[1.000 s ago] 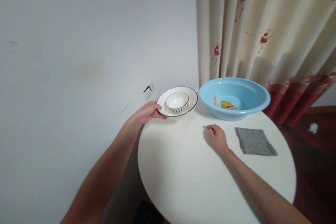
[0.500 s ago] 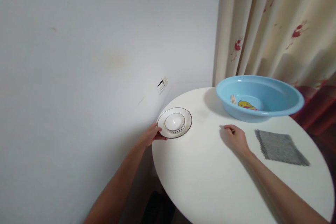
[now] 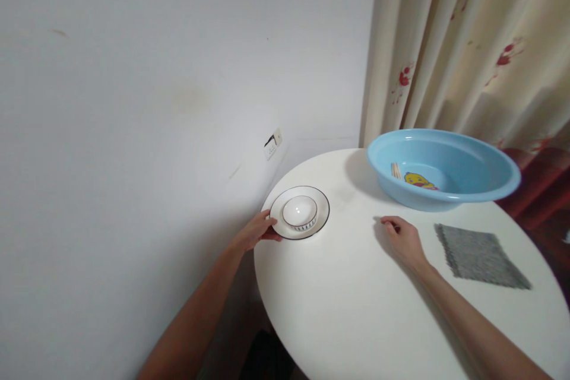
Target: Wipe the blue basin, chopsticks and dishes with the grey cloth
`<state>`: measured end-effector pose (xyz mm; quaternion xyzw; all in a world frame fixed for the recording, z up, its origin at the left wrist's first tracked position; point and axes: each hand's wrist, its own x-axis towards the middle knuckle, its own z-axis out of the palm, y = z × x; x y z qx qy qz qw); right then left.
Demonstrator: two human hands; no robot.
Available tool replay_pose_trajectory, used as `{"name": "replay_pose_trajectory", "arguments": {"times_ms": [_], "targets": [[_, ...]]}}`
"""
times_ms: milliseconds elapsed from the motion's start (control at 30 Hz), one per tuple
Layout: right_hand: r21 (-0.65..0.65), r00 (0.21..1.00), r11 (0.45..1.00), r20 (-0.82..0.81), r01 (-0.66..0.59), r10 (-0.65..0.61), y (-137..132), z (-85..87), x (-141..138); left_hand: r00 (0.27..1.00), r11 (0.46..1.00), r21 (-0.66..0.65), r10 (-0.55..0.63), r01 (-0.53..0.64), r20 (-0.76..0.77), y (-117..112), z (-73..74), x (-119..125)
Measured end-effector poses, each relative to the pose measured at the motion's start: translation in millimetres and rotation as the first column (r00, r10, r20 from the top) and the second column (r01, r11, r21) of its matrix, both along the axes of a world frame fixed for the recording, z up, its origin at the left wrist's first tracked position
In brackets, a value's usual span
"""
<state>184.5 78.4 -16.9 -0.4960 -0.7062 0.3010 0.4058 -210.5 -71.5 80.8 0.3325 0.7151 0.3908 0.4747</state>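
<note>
My left hand [image 3: 259, 228] grips the left edge of a white plate [image 3: 323, 209] with a dark rim, thumb at the rim and fingers low beside it. On the plate sits a small white bowl [image 3: 299, 211] with a dark rim and a striped outside. Whether the plate lies flat on the table or is slightly raised, I cannot tell. My right hand [image 3: 404, 241] rests on the white round table [image 3: 356, 303] as a loose fist, with nothing visible in it. It is between the plate and a grey cloth [image 3: 483, 256].
A large light blue basin [image 3: 445, 196] stands at the back right; chopsticks [image 3: 396, 170] and a yellow duck picture [image 3: 418, 180] show inside. A wall [image 3: 178, 130] with a socket [image 3: 270, 147] borders the table's left. Patterned curtains [image 3: 427, 41] hang behind the basin.
The view has shifted slightly. My left hand keeps its hold on the plate, with the bowl still on it. My right hand stays in a loose fist on the table.
</note>
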Motion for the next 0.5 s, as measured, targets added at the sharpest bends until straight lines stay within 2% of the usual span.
{"name": "replay_pose_trajectory", "arguments": {"times_ms": [67,100,167,200,267,300,400,500], "targets": [[0.006,1.000,1.000,-0.002,0.004,-0.004,0,0.8,0,0.979,0.999,-0.028,-0.047,0.042,-0.197,3,5.6,-5],[0.007,1.000,1.000,-0.005,0.007,-0.007,-1,0.8,0,0.932,1.000,-0.004,-0.021,0.021,-0.361,6,9.6,-6],[0.004,1.000,1.000,-0.007,0.007,-0.007,-1,0.0,0,0.717,0.992,0.124,0.107,-0.029,-0.689,15,17.7,-3],[0.001,1.000,1.000,-0.006,0.008,-0.008,-1,-0.7,-1,0.619,0.988,0.155,0.121,0.001,-0.776,21,20.8,1],[-0.010,1.000,1.000,-0.002,0.007,-0.007,-1,-1.9,-1,0.518,0.988,0.074,-0.007,0.136,-0.855,36,23.6,10],[-0.013,1.000,1.000,-0.003,0.007,-0.007,-1,-2.4,-1,0.478,0.983,-0.032,-0.118,0.183,-0.871,44,23.0,14],[-0.008,1.000,1.000,-0.014,-0.002,0.002,-1,-2.9,0,0.472,0.953,-0.191,-0.284,0.235,-0.834,66,16.3,20],[-0.005,1.000,1.000,-0.003,-0.021,0.021,0,-2.5,0,0.470,0.933,-0.241,-0.344,0.267,-0.813,80,8.4,18]]}}
